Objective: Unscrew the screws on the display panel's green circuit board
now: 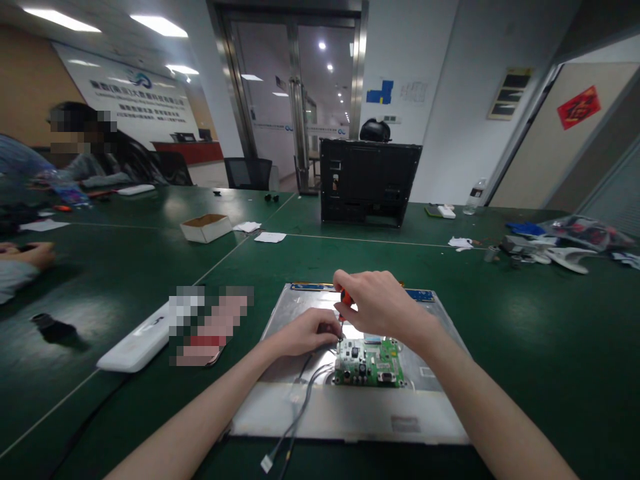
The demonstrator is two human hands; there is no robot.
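Landmark: flat silver metal panel point(360, 413), lying on the table before the wearer.

Work: green rectangular circuit board point(369, 367), on the panel's middle; grey cables point(306, 400) trail from its left side over the panel's near edge to a white plug point(267, 462). Right hand point(383, 303): clenched round an orange-red-handled screwdriver point(346, 298), tip down at the board's far left corner. Left hand point(310, 331): fingertips bent at that same corner; whether they pinch anything cannot be told.

Containers: open off-white cardboard box point(200, 233), beyond the panel to the left, contents out of sight; clear plastic bag point(590, 230), beyond and right, red and dark items inside; clear plastic bottle point(475, 195), also beyond and right.

Surface and room: dark green tabletop point(540, 347) with pale seams; black rectangular monitor casing point(367, 183), upright beyond the panel; metal-framed glass doors point(270, 87) behind that; another person's hand point(35, 255), far left of the panel.

Writing: white wall sign point(135, 100), beyond and left, Chinese characters with blue swirl logo; red paper diamond point(579, 107), beyond and right, one dark character; pale sticker point(427, 372) on the panel, too small to read.
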